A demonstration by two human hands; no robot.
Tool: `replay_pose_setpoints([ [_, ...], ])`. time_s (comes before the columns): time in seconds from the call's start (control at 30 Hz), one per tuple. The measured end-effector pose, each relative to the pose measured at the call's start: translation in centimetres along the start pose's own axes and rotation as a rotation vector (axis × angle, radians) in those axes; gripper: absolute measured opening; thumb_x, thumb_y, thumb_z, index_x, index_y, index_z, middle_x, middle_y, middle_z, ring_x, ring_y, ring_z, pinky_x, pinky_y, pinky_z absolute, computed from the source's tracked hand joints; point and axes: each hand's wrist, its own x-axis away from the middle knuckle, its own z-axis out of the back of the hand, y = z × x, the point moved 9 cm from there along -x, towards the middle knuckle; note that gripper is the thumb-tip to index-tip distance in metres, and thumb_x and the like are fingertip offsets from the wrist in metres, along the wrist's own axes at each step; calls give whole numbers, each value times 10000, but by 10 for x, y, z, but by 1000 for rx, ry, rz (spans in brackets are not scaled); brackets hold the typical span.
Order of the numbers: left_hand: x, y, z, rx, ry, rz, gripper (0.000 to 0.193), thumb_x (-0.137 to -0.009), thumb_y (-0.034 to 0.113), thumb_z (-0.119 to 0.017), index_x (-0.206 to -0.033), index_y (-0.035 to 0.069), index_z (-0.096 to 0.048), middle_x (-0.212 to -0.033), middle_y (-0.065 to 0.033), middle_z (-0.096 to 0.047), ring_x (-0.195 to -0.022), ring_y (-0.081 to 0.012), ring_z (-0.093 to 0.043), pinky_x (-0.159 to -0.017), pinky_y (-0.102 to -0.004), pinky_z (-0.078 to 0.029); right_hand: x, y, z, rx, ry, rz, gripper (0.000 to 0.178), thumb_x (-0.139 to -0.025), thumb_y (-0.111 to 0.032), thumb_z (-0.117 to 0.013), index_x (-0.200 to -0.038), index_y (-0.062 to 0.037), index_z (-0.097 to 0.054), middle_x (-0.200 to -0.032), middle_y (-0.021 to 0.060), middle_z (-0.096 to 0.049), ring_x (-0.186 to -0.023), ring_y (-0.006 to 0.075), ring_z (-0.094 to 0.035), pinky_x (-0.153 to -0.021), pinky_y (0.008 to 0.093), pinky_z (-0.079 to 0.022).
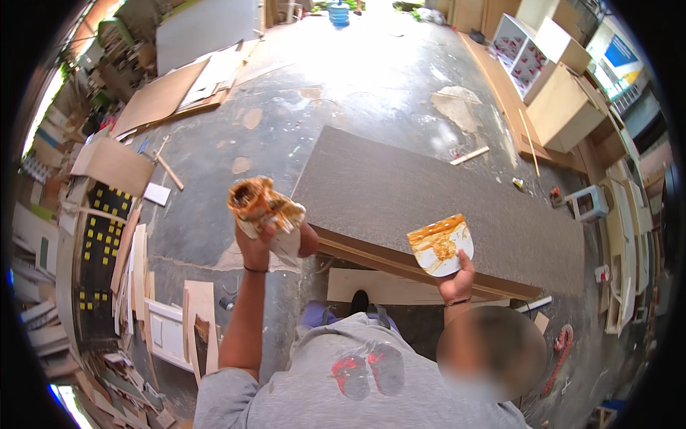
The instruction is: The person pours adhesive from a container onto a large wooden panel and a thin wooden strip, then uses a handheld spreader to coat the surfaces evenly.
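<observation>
Two hands show: one left hand (255,250) at centre left, one right hand (455,284) right of centre. Each wrist has one band, two in all. There is one container (250,204), one scraper (437,250) and, mid-frame, one large brown panel (407,189). One shirt (307,390) at bottom centre bears two sole-shaped prints (386,370). One black shoe (359,304) shows above it. One blue jug (338,14) stands at top centre, one stool (590,206) at right. Offcuts (53,332) along the left edge overlap too much to count.
</observation>
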Motion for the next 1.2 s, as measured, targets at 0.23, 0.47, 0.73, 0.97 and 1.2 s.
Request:
replay_pose_setpoints([
  [0.23,-91,-9,-39,69,-108,-83,797,-673,520,-748,-1153,-52,-469,-1059,-109,-580,-946,-190,-576,-817,-320,-470,-19,-2,-40,54,-92,91,500,-795,-64,-534,-1283,-54,-425,-1225,77,-537,-1160,231,-490,-1009,405,-357],
  [0.47,-99,-57,-44,146,-60,48,847,-666,577,-720,-1156,-67,-466,-1057,-111,-575,-948,-202,-571,-817,-330,-462,-67,-5,17,19,179,111,417,-796,-170,-507,-1195,-50,-488,-1168,82,-562,-1083,260,-525,-956,432,-388],
  [0.73,-89,-85,-5,-13,-76,119,804,-718,517,-692,-1217,-53,-422,-1126,-119,-546,-1009,-218,-551,-864,-340,-442,-57,22,230,-147,609,54,600,-714,-213,-462,-1301,-94,-430,-1280,129,-496,-1180,350,-465,-1000,538,-342],
  [0.97,-80,-60,20,-161,77,91,804,-701,476,-721,-1222,-55,-415,-1135,-119,-540,-1005,-215,-551,-862,-334,-446,-88,40,239,-97,577,-14,601,-704,-171,-463,-1296,-73,-432,-1280,129,-499,-1179,336,-469,-1024,510,-329],
  [1.2,-89,-49,-1,-186,23,76,817,-690,502,-732,-1203,-58,-431,-1106,-113,-549,-974,-201,-558,-838,-325,-455,-90,87,224,-18,503,-186,567,-711,-144,-468,-1269,-45,-444,-1232,128,-530,-1133,330,-503,-1003,498,-363],
])
